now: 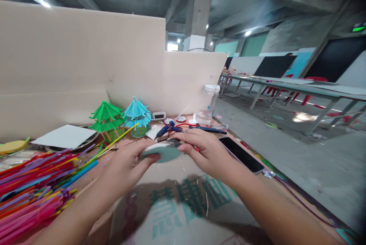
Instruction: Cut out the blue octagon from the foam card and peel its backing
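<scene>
Disc [164, 155], round and pale green, is just on the near side of the blue glue gun [166, 129], held up over the table [88, 176]. The left hand [134, 163] has it by its left edge — the thumb is on the face I can see, and the other fingers go behind it. So that grip is narrow and full of disc.

The right hand [204, 151] is near the glue gun too, on its right and closer in. Its grip is pinched on a small dark tool [172, 143], which lies at the far right edge of the disc. I cannot tell what kind of tool it is.

To the left of the glue gun are two little paper roofs, a blue one [135, 112] and then a green one [106, 117]. Farther left is a white board [67, 136]. Lots of bright sticks [34, 191] lie in a heap, left of the glue gun and nearer in. A small white clock [158, 116] sits just behind the glue gun. A clear jar [206, 109] with a white lid stands behind it to the right, and a phone [243, 155] lies to the right — closer in, with a dark screen.
</scene>
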Demonstrator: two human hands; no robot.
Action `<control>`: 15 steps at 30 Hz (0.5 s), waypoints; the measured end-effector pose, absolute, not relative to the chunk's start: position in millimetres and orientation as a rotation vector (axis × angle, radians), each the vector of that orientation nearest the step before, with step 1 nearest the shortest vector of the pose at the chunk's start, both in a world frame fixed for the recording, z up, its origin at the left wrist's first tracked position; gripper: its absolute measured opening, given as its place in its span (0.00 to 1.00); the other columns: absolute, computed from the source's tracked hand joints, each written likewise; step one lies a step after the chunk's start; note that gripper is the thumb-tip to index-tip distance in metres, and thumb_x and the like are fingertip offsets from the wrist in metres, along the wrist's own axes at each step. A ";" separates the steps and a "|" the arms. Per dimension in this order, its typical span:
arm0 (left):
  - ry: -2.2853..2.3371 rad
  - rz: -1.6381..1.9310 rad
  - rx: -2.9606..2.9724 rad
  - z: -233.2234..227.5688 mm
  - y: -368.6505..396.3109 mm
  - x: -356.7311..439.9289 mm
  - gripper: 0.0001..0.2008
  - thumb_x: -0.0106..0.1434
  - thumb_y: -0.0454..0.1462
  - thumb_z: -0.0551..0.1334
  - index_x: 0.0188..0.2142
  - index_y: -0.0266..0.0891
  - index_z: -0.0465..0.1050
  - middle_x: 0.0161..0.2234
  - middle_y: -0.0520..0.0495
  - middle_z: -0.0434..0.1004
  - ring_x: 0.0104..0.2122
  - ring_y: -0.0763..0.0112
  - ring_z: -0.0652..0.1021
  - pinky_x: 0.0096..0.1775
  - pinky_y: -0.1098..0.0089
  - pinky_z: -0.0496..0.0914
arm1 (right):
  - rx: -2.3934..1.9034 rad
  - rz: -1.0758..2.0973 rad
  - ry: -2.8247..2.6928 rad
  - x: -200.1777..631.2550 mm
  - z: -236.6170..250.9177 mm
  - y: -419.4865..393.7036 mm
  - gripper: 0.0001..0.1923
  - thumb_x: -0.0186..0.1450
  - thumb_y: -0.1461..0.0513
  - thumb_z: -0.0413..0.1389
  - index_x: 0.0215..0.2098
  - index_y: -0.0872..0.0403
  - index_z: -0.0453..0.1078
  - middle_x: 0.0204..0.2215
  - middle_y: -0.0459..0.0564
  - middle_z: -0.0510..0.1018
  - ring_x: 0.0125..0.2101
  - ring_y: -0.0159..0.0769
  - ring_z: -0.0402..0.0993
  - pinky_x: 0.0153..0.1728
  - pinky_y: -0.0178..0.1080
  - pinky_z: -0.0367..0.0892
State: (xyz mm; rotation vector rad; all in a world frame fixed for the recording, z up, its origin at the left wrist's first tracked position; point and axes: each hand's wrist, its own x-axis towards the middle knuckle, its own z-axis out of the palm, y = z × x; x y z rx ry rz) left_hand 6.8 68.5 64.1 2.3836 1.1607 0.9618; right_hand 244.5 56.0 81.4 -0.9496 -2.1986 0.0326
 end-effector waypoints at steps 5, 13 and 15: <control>1.249 0.938 2.396 62.8 68.4 4.1 0.12 0.66 0.43 0.57 0.44 0.46 0.77 0.41 0.48 0.81 0.41 0.62 0.78 0.44 0.66 0.70 | -0.985 0.054 -2.239 250.9 84.0 58.6 0.17 0.71 0.55 0.50 0.51 0.52 0.73 0.39 0.50 0.80 0.40 0.36 0.73 0.42 0.39 0.64; 1.230 0.972 2.402 61.7 67.5 4.1 0.12 0.66 0.43 0.57 0.43 0.44 0.76 0.38 0.49 0.81 0.36 0.64 0.78 0.37 0.68 0.69 | -0.940 0.208 -2.134 249.5 83.6 60.0 0.16 0.69 0.56 0.52 0.50 0.53 0.74 0.38 0.51 0.80 0.37 0.36 0.72 0.39 0.37 0.64; 1.255 0.989 2.369 61.7 66.2 9.2 0.13 0.66 0.45 0.57 0.41 0.43 0.76 0.34 0.50 0.80 0.32 0.66 0.77 0.33 0.70 0.69 | -0.987 0.344 -2.030 249.2 83.3 61.0 0.18 0.65 0.54 0.58 0.50 0.54 0.73 0.39 0.51 0.80 0.33 0.34 0.71 0.34 0.35 0.65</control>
